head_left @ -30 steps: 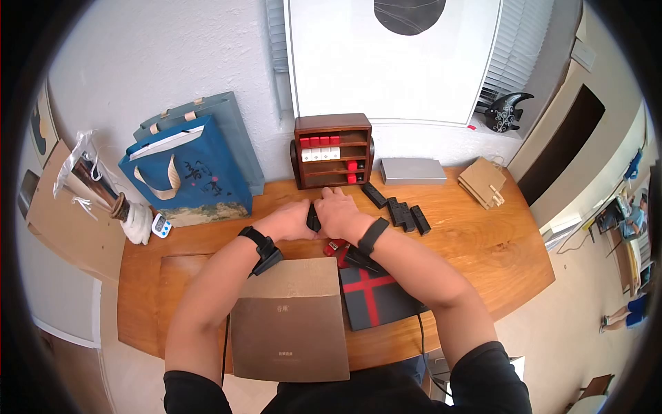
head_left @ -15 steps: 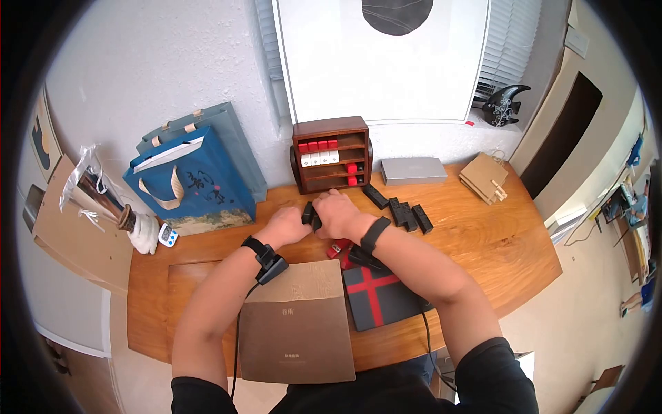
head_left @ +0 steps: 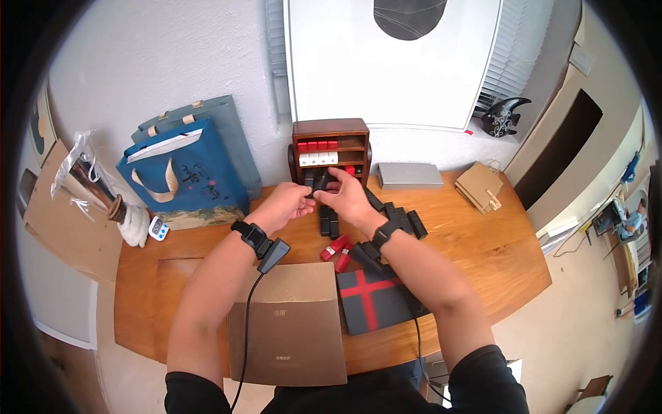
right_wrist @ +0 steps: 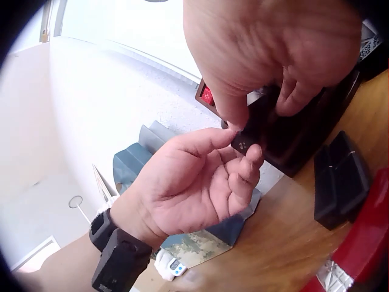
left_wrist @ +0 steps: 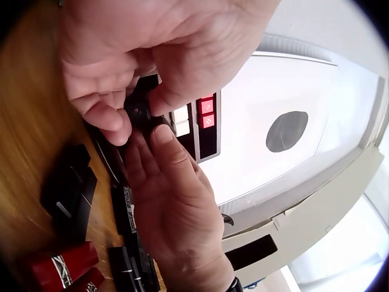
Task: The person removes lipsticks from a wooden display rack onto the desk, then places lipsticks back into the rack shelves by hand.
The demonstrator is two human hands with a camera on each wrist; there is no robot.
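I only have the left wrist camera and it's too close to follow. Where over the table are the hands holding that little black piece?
Observer: In the head view the left hand and right hand pinch the small black piece together, right in front of the wooden rack at the back of the table.
Operator: What lies nearer the person?
Observer: A brown box, and on its right a black box with a red cross.
Operator: Anything off to the left?
Observer: A blue gift bag stands against the wall.
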